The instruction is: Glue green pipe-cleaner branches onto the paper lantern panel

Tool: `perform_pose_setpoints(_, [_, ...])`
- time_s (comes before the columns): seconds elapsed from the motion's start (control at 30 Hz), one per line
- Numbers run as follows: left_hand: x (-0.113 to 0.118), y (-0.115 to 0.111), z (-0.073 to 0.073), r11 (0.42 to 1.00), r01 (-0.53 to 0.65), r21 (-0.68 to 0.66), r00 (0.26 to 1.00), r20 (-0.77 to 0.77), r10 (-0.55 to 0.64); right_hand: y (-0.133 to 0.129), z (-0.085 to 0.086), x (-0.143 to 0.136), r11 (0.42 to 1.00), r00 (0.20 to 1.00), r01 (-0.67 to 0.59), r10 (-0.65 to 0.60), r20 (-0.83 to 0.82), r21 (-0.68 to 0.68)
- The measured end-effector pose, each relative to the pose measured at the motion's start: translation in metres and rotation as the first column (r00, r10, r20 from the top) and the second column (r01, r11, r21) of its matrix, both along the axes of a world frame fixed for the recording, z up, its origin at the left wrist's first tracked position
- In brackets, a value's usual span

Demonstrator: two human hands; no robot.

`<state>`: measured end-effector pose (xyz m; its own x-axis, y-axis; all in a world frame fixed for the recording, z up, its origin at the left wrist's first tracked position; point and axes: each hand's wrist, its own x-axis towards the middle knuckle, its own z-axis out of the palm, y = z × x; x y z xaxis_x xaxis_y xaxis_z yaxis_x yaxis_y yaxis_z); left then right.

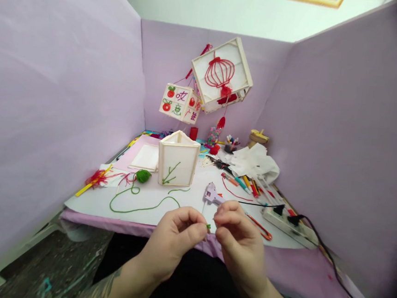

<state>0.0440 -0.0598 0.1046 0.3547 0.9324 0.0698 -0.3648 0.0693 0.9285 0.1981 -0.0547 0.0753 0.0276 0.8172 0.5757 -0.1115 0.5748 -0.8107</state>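
Observation:
My left hand, in front of the table edge, pinches a small bit of green yarn between thumb and forefinger. Just right of it is my right hand, its fingers loosely curled and the tips slightly apart, with nothing visible between them. A green yarn strand curves over the white table covering from a green yarn ball toward my left hand. Beyond my hands stands a three-sided lantern with a green branch shape on its front panel. A short green yarn piece lies before it.
A hot glue gun lies beyond my right hand, near an orange cutter and a power strip. Markers and crumpled white paper are at the right. Finished lanterns hang behind. Lilac panels enclose the table.

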Motion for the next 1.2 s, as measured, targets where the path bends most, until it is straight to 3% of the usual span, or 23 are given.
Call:
perform_pose_setpoints(0.13, [-0.002,-0.006,0.003,0.999,-0.017,0.037,0.999,-0.036,0.019,-0.012,0.018,-0.001,0.995,0.983,0.090,-0.098,0.158,0.053])
perform_pose_setpoints(0.33, [-0.004,-0.005,0.005,0.998,-0.026,0.060,0.992,-0.124,0.033,-0.016,0.028,0.005,0.958,0.912,0.184,-0.250,0.326,0.222])
perform_pose_setpoints(0.57, [-0.004,-0.006,0.005,0.999,0.040,0.004,0.990,-0.133,-0.039,-0.012,0.034,0.015,0.956,0.870,0.098,-0.218,0.442,0.278])
perform_pose_setpoints(1.2, [-0.003,-0.004,0.002,0.998,0.051,-0.025,0.991,-0.126,-0.054,-0.014,0.033,0.016,0.962,0.872,0.081,-0.195,0.449,0.259])
